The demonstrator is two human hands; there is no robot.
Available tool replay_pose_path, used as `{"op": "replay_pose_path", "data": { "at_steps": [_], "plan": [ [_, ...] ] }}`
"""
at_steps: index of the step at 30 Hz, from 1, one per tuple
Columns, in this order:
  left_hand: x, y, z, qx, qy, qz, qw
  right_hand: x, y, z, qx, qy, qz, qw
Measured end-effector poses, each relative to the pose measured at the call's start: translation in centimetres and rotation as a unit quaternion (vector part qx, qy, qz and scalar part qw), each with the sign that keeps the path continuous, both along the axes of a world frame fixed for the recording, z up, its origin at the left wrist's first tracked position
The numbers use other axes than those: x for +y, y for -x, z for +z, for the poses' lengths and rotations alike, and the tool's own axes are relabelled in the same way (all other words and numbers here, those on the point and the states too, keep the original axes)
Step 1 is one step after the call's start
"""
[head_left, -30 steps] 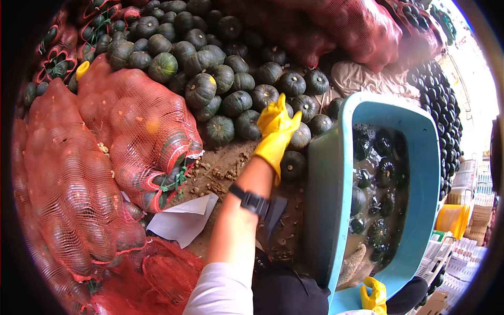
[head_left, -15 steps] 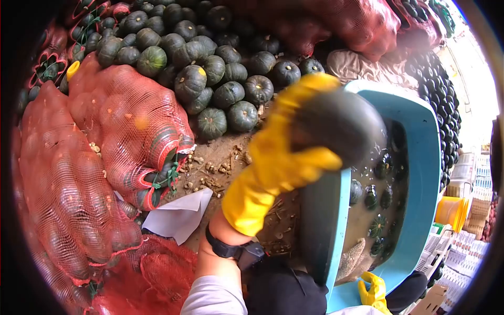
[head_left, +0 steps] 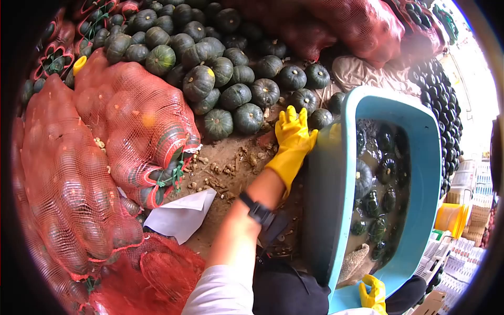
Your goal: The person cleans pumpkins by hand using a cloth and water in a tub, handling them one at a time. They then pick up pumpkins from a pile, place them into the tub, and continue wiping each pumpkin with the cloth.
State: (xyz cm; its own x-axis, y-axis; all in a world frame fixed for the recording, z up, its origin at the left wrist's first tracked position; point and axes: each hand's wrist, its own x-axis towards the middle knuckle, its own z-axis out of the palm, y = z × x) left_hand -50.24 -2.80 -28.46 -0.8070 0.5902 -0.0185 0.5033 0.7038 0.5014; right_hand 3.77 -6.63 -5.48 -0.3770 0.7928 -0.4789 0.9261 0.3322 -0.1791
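Observation:
My left hand [head_left: 294, 136], in a yellow rubber glove, reaches out with its fingers apart and nothing in it. It is between the left wall of the blue tub [head_left: 344, 210] and the dark green pumpkins [head_left: 249, 118] piled on the floor. Another pumpkin [head_left: 321, 119] lies just beyond its fingers. My right hand [head_left: 373, 292], also gloved in yellow, is at the near end of the tub with loosely curved fingers and nothing visible in them. In the tub, several pumpkins [head_left: 363, 178] lie in murky water near a tan cloth [head_left: 353, 262].
Red mesh sacks [head_left: 63, 178] full of produce stand at left, with an empty-looking red net [head_left: 152, 278] in front. White paper [head_left: 181, 215] lies on the dirt floor among scattered debris. Dark produce is stacked [head_left: 443, 115] beyond the tub, near a yellow bucket [head_left: 450, 218].
My left hand held a dark pumpkin up by the tub's rim; now that hand is empty and has moved lower, outside the tub wall. My right hand has stayed at the tub's near end.

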Motion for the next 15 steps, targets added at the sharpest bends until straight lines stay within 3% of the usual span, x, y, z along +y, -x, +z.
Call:
{"op": "replay_pose_path", "data": {
  "at_steps": [1,3,5,7,8,9,10,11,12,13,15],
  "plan": [
    [1.0,0.8,-1.3,-0.014,0.094,-0.040,0.995,0.2,-0.3,0.1,-0.024,-0.004,0.026,0.999],
    [1.9,2.1,-3.8,0.018,0.161,-0.065,0.985,0.3,0.0,0.2,-0.010,0.009,0.000,1.000],
    [0.9,3.9,1.6,-0.126,0.173,-0.108,0.971,-0.2,1.3,0.6,-0.006,0.012,-0.031,0.999],
    [-0.4,4.1,0.1,-0.133,0.059,-0.035,0.989,0.1,1.7,0.9,-0.023,-0.016,0.023,0.999],
    [-1.7,4.4,0.0,-0.243,-0.068,0.028,0.967,-0.2,1.6,1.1,-0.035,-0.028,0.047,0.998],
    [-3.0,4.5,0.3,-0.346,-0.187,0.090,0.915,-0.1,0.9,0.7,-0.021,-0.020,0.028,0.999],
    [-4.2,3.8,0.5,-0.516,-0.427,0.105,0.735,0.2,-0.2,0.0,-0.007,-0.009,0.007,1.000],
    [-5.6,3.1,0.8,-0.623,-0.616,0.115,0.468,0.1,-0.8,-0.5,0.008,0.003,-0.010,1.000],
    [-7.0,2.8,0.4,-0.677,-0.680,-0.013,0.280,-0.1,0.7,0.3,-0.004,-0.006,0.008,1.000],
    [-7.7,1.5,4.8,-0.649,-0.715,-0.129,0.228,-0.1,1.1,0.8,-0.022,0.006,0.022,0.999],
    [-7.7,0.5,8.6,-0.597,-0.752,-0.066,0.272,0.5,1.8,1.1,-0.055,0.025,0.059,0.996]
  ]
}}
